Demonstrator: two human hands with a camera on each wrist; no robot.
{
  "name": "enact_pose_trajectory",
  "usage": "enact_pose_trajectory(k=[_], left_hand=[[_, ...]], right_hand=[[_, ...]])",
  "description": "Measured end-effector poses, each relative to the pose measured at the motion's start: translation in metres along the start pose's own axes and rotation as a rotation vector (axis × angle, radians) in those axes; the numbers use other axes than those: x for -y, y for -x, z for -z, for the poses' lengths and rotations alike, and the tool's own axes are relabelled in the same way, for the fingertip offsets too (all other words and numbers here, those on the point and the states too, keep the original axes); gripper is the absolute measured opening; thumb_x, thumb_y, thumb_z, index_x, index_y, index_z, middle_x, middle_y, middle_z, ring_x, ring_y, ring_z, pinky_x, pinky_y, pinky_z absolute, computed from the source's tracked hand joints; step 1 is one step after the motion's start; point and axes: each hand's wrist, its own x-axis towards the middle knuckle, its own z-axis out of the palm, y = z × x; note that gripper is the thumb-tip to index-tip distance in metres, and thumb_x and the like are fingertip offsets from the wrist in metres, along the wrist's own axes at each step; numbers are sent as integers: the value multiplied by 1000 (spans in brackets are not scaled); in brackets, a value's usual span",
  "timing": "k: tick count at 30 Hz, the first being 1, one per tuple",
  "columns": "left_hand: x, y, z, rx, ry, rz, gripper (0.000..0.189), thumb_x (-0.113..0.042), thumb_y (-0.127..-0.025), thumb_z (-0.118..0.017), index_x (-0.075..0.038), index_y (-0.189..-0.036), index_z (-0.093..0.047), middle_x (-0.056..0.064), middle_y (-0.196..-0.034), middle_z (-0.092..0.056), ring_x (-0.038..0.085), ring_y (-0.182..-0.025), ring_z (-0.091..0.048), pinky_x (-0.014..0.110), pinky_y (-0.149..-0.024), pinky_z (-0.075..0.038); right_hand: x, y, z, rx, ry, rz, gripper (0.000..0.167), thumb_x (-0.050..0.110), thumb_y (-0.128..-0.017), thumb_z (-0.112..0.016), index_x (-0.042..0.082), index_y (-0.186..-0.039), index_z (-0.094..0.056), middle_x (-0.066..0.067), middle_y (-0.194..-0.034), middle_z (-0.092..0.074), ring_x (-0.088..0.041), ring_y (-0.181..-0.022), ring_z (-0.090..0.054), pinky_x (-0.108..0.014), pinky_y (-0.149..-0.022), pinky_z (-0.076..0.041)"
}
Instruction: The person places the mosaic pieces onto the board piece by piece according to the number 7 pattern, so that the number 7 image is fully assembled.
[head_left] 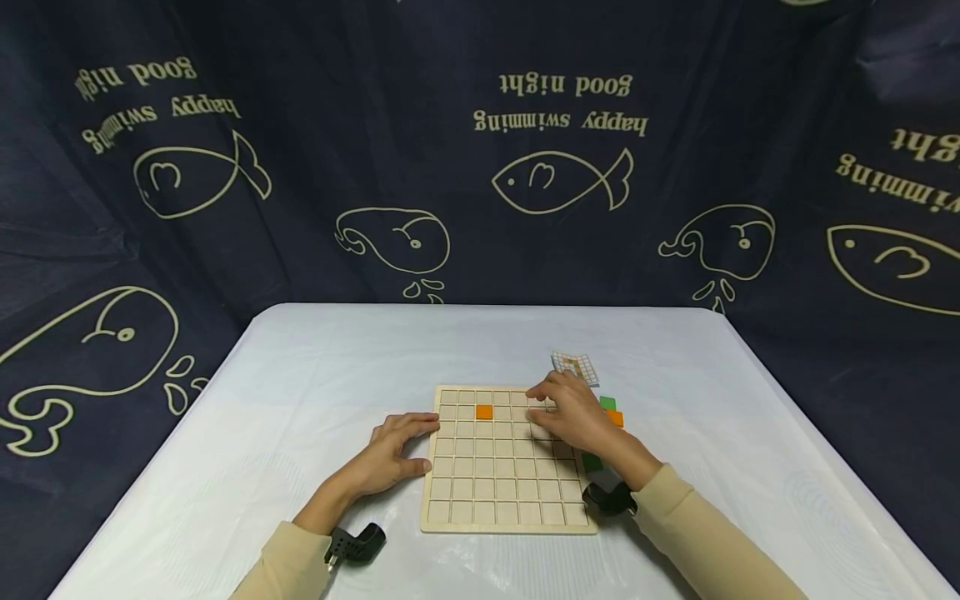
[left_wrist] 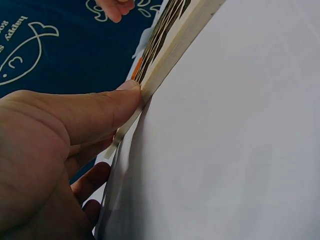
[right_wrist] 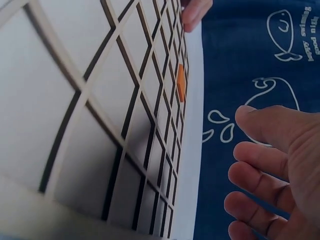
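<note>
A square wooden grid board [head_left: 483, 489] lies on the white table. One orange tile [head_left: 484, 412] sits in a cell in its second row from the far side. My left hand [head_left: 388, 450] rests against the board's left edge, its fingertips and thumb [left_wrist: 107, 112] touching the rim. Over the board's far right part hovers my right hand [head_left: 573, 408], thumb and index finger apart. Nothing shows between the right hand's fingers [right_wrist: 260, 157] in the right wrist view. That hand and forearm hide some cells on the right.
Beyond the board's far right corner lies a card with a printed grid [head_left: 581, 367]. Beside the right edge are a green tile [head_left: 607, 402], another orange tile [head_left: 616, 418] and a dark green piece [head_left: 592, 461], partly covered by the right arm. A dark patterned cloth [head_left: 480, 250] hangs behind the table.
</note>
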Motion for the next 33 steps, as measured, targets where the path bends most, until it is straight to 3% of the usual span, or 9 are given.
enact_pose_trajectory(k=[4, 10, 13, 16, 20, 23, 28, 31, 33], left_hand=[[0, 0, 0, 0, 10, 2, 56, -18, -80, -72, -10, -133, -53, 1, -146, -43, 28, -134, -29, 49, -102, -19], [0, 0, -1, -5, 3, -5, 56, -18, -80, -72, -10, -132, -54, 1, -145, -44, 27, -132, -32, 47, -100, -20], [0, 0, -1, -4, 2, -11, 56, -17, -80, -72, -9, -132, -54, 2, -145, -44, 26, -131, -32, 47, -100, -20], [0, 0, -1, -3, -1, -12, 56, -17, -80, -72, -9, -132, -53, 2, -145, -44, 26, -131, -32, 48, -100, -20], [0, 0, 0, -2, -3, -11, 56, -18, -81, -72, -9, -133, -53, 2, -146, -43, 27, -132, -31, 49, -101, -20], [0, 0, 0, -1, -1, -9, 55, -17, -81, -71, -9, -133, -53, 2, -146, -43, 27, -132, -31, 49, -101, -19], [0, 0, 0, 1, -1, -7, 56, -17, -81, -71, -9, -133, -53, 2, -146, -43, 27, -132, -31, 49, -101, -19], [0, 0, -1, 1, 0, -8, 56, -17, -81, -71, -9, -133, -53, 2, -146, -44, 27, -132, -31, 49, -101, -19], [0, 0, -1, 0, -1, -10, 56, -17, -81, -72, -9, -133, -53, 2, -145, -44, 27, -132, -31, 49, -101, -19]], right_hand=[[-3, 5, 2, -11, -7, 5, 30, 24, -82, -73, 8, -107, -70, -4, -90, -61, -17, -83, -47, -46, -83, -38], [-6, 13, 5, 3, -31, -35, 31, 24, -82, -72, 7, -108, -69, -5, -93, -61, -27, -96, -56, -60, -104, -29], [-7, 17, 7, 16, -47, -62, 32, 25, -83, -71, 7, -110, -68, -6, -96, -61, -29, -100, -55, -61, -106, -25], [-9, 21, 9, 9, -29, -77, 32, 26, -83, -72, 8, -109, -68, -4, -98, -60, -29, -104, -55, -59, -102, -30], [-12, 26, 10, -14, -11, -68, 30, 24, -81, -73, 9, -107, -69, -3, -94, -60, -23, -93, -54, -48, -89, -38], [-15, 29, 10, -23, -11, -57, 29, 22, -81, -74, 9, -106, -70, -2, -92, -61, -19, -86, -51, -43, -82, -37], [-19, 36, 13, -24, -4, -58, 29, 23, -82, -73, 8, -107, -69, -2, -92, -61, -24, -93, -55, -53, -92, -37], [-21, 39, 14, -25, -3, -67, 30, 23, -82, -73, 9, -107, -69, -2, -92, -60, -23, -90, -54, -50, -91, -37], [-22, 41, 15, -29, 0, -69, 30, 22, -81, -73, 9, -107, -69, -2, -91, -60, -18, -86, -50, -42, -83, -36]])
